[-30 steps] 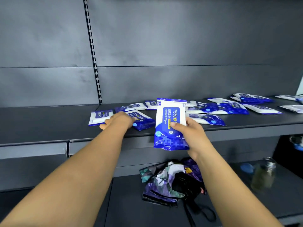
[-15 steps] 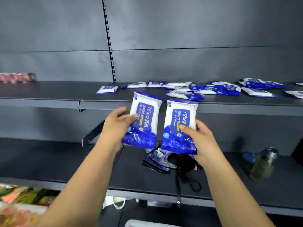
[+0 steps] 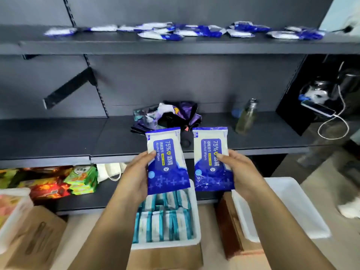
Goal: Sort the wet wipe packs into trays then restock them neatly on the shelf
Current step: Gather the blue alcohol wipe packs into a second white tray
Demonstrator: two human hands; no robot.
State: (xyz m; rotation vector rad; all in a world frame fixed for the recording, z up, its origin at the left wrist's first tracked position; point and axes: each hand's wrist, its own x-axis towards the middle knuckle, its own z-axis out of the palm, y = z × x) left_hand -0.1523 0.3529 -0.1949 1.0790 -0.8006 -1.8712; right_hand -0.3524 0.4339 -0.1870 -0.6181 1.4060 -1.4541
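My left hand point(image 3: 134, 174) grips one blue-and-white alcohol wipe pack point(image 3: 166, 160) upright by its left side. My right hand point(image 3: 241, 174) grips a second, identical wipe pack point(image 3: 211, 158) by its right side. Both packs hang side by side above a white tray point(image 3: 195, 221) filled with several teal-and-white wipe packs point(image 3: 163, 221). To the right stands an empty white tray point(image 3: 292, 207). Several more blue packs point(image 3: 183, 31) lie scattered on the top shelf point(image 3: 136, 46).
A purple folded bag point(image 3: 167, 115) and a glass bottle point(image 3: 246, 117) sit on the middle shelf. Colourful snack packs point(image 3: 64, 182) lie on the low shelf at left. Cardboard boxes point(image 3: 35, 236) support the trays. A phone with a white cable point(image 3: 319, 110) is at right.
My left hand took a pack off the top shelf. Both hands then came down with their packs, and the view tilted down to show the trays below.
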